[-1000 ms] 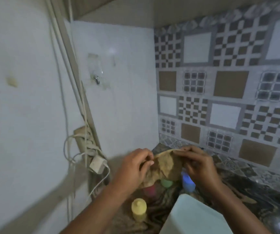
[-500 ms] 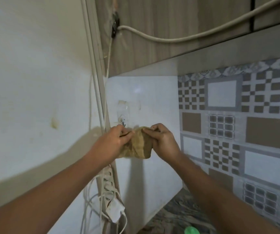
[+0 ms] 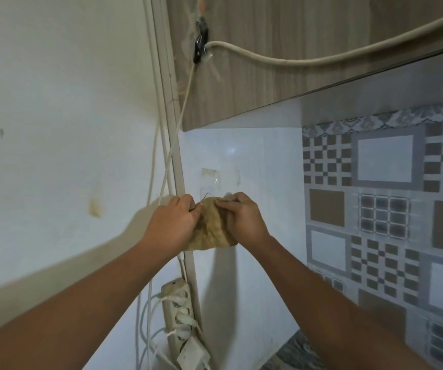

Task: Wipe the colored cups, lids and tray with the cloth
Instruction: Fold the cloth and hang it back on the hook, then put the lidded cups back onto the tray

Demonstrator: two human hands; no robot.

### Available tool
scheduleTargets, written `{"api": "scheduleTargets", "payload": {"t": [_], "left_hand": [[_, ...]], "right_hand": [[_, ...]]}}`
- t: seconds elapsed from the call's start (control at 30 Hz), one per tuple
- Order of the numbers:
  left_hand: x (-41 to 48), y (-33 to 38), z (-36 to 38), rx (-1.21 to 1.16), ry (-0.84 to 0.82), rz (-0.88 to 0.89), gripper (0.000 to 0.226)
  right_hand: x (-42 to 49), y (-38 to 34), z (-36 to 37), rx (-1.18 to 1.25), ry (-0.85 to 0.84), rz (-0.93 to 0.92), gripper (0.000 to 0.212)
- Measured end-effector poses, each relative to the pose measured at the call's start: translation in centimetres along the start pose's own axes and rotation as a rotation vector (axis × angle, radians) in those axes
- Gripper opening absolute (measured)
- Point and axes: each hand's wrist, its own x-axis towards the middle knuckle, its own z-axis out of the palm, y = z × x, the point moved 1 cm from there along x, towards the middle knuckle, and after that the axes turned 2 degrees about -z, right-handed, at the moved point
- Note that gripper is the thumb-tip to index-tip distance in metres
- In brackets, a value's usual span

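Pinching cloth top edge: left hand, right hand; wall close behind

the left forearm shows at the lower left of the frame and the right forearm at the lower right, both bare along their visible length. the left hand and right hand near the centre are bare as well
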Motion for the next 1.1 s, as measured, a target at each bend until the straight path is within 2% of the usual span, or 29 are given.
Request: {"api": "scheduleTargets", "payload": {"t": [0.1, 0.23, 0.37, 0.47, 0.57, 0.67, 0.8, 0.83, 0.87, 0.97, 1.1], "left_hand": [[-0.4, 0.4, 0.7, -0.087, 0.024, -0.011, 0.058], [-0.6, 0.8, 1.6, -0.142, 0.093, -0.048, 0.053], [-1.1, 2.2, 2.5, -0.298, 0.095, -0.183, 0.027], [-2.1, 3.4, 2.9, -0.460, 0.100, -0.283, 0.013], [-2.8, 4.4, 3.1, -0.507, 0.013, -0.337, 0.014], [-3.3, 5.8, 2.5, -0.615, -0.142, -0.395, 0.017], [-4.2, 7.0, 3.1, -0.729, -0.262, -0.499, 0.016], [-4.5, 7.2, 3.4, -0.752, -0.286, -0.507, 0.016], [-4.8, 7.4, 3.7, -0.757, -0.318, -0.506, 0.019], [-5.5, 8.1, 4.6, -0.722, -0.383, -0.489, 0.035], [-6.1, 8.4, 5.3, -0.707, -0.416, -0.487, 0.032]], "right_hand": [[-0.4, 0.7, 0.4, -0.022, 0.093, -0.105, 0.031], [-1.3, 0.9, 0.6, 0.030, 0.076, -0.069, 0.032], [-2.5, 1.1, 1.4, 0.191, 0.006, 0.096, 0.024], [-3.3, 1.0, 2.0, 0.290, 0.029, 0.205, 0.016], [-4.0, 0.6, 2.0, 0.249, 0.048, 0.188, 0.014], [-4.8, 0.9, 1.5, 0.202, -0.058, 0.204, 0.023], [-6.0, 1.8, 0.9, 0.092, -0.162, 0.270, 0.017], [-6.3, 2.2, 0.9, 0.060, -0.171, 0.284, 0.023], [-6.7, 2.4, 0.8, 0.038, -0.175, 0.294, 0.028], [-7.5, 3.3, 0.5, 0.040, -0.190, 0.347, 0.015], [-8.3, 3.5, -0.1, 0.034, -0.179, 0.377, 0.017]]}}
